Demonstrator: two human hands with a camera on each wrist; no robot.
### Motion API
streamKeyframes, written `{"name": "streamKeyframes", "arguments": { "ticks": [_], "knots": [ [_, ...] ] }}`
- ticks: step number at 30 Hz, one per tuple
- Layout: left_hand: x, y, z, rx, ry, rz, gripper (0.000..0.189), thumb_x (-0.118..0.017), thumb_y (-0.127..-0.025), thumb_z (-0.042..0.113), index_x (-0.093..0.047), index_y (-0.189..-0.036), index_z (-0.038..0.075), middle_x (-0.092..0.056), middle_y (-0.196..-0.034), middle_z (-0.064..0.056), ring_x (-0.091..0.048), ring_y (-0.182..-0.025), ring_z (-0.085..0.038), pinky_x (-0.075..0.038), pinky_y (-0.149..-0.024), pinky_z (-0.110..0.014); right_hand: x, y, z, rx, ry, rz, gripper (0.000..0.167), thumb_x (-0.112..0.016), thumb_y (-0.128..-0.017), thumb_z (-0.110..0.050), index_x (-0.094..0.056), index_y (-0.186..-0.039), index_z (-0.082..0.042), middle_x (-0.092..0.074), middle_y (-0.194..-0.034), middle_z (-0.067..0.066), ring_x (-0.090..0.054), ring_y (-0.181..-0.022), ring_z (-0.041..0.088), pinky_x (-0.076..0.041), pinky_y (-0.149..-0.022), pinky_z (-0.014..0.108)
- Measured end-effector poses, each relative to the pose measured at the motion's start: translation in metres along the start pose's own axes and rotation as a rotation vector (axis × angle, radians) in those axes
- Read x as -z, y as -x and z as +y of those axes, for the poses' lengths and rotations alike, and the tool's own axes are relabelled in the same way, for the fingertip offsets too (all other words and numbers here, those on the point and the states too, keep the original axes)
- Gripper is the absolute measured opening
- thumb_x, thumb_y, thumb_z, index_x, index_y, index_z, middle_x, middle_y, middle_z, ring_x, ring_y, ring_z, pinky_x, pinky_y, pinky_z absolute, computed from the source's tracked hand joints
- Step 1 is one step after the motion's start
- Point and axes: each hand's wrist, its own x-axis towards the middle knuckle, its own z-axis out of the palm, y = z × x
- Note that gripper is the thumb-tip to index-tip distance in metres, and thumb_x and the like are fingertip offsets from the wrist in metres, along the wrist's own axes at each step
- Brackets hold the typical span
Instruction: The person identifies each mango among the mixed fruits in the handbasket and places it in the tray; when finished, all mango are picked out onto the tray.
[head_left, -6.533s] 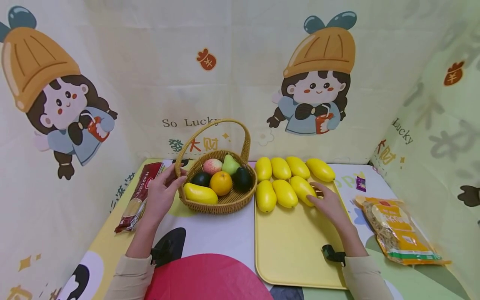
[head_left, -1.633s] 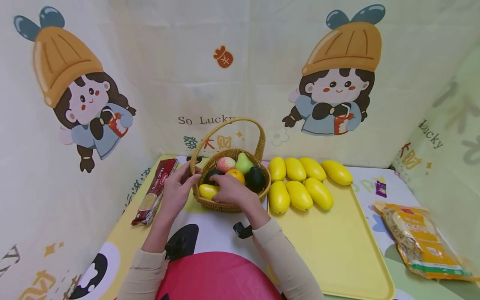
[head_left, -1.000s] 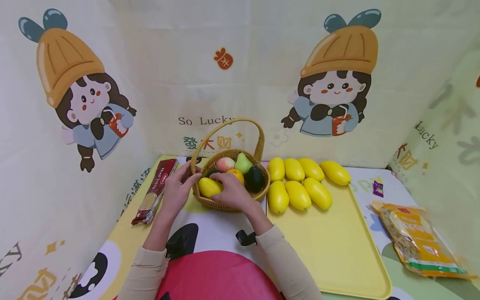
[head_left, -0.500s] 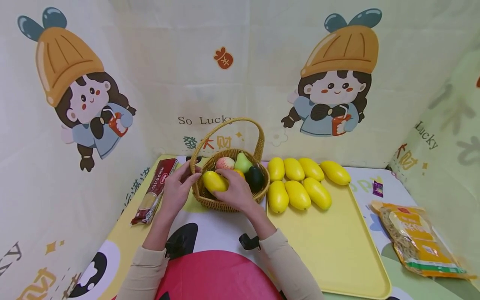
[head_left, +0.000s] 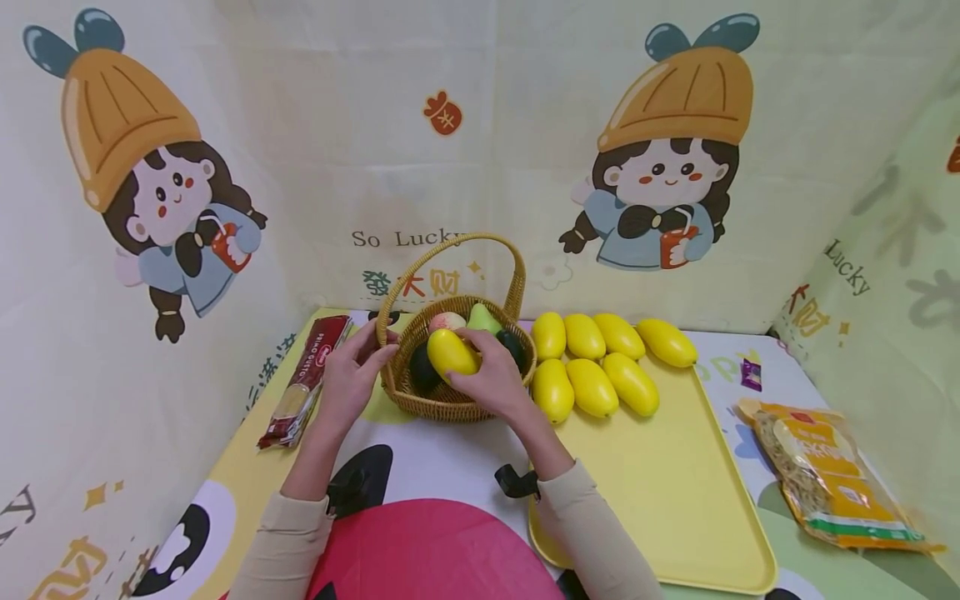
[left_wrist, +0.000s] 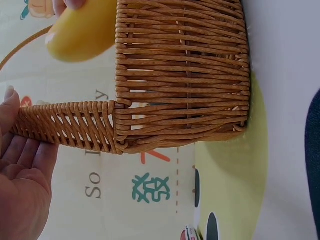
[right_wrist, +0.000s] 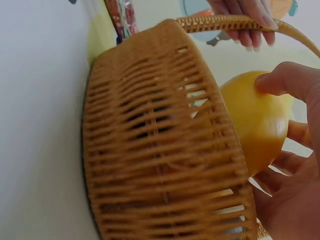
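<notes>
— Step in hand?
— Looks like lifting one mango (head_left: 450, 352) out of the basket (head_left: 442, 406). Right grip (head_left: 491, 379) clamped round it, thumb on top, other fingers under and behind.

— And the left grip (head_left: 352, 379)?
— Curled on the handle (head_left: 388, 304) at the basket's 9 o'clock side. Seems to be holding the basket steady on the bench (head_left: 442, 458).

— Where's the mango now?
— Up in the air, just over the basket, a bit toward 9 o'clock of its middle. Clear of the other fruit down inside.

— Next move?
— Probably calls for a little more lift to clear the rim, then a swing toward the tray (head_left: 660, 492) at 3 o'clock, home to seven more mangoes (head_left: 592, 385) in two rows. Then a soft set-down, to stop any rolling.

— Looks of the mango?
— Yellow, smooth and shiny. Long and round, fat in the middle. Likely slippery, so a snug hold is best, no squeezing.
</notes>
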Motion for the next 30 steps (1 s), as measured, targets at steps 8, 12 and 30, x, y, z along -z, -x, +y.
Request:
{"name": "streamKeyframes", "arguments": {
  "ticks": [8,12,30],
  "knots": [
    [-0.003,-0.007,-0.024,-0.017,0.026,0.014,0.043,-0.064,-0.097,0.023,-0.057,-0.139,0.016,-0.069,-0.119,-0.007,-0.065,-0.113,-0.017,-0.052,-0.089,-0.009,0.021,0.005,0.009,0.034,0.039,0.107,0.060,-0.080,-0.078,-0.025,-0.058,-0.133,-0.018,-0.061,-0.122,0.002,-0.055,-0.103,0.020,-0.053,-0.086,0.038],
    [-0.003,-0.009,-0.030,-0.041,0.030,0.018,0.044,-0.065,-0.096,0.029,-0.057,-0.138,0.019,-0.070,-0.118,-0.004,-0.065,-0.112,-0.014,-0.052,-0.090,-0.010,0.036,0.009,0.016,0.045,0.038,0.143,0.059,-0.080,-0.078,-0.025,-0.058,-0.132,-0.018,-0.061,-0.123,0.001,-0.055,-0.105,0.020,-0.052,-0.089,0.038],
    [0.001,0.000,0.000,-0.007,-0.003,0.013,0.041,-0.062,-0.098,0.019,-0.057,-0.138,0.012,-0.068,-0.120,-0.010,-0.064,-0.114,-0.019,-0.050,-0.090,-0.008,0.107,0.039,0.049,-0.047,0.035,0.231,0.062,-0.079,-0.081,-0.017,-0.055,-0.138,-0.013,-0.059,-0.132,0.009,-0.056,-0.118,0.028,-0.050,-0.100,0.050]
  ]
}}
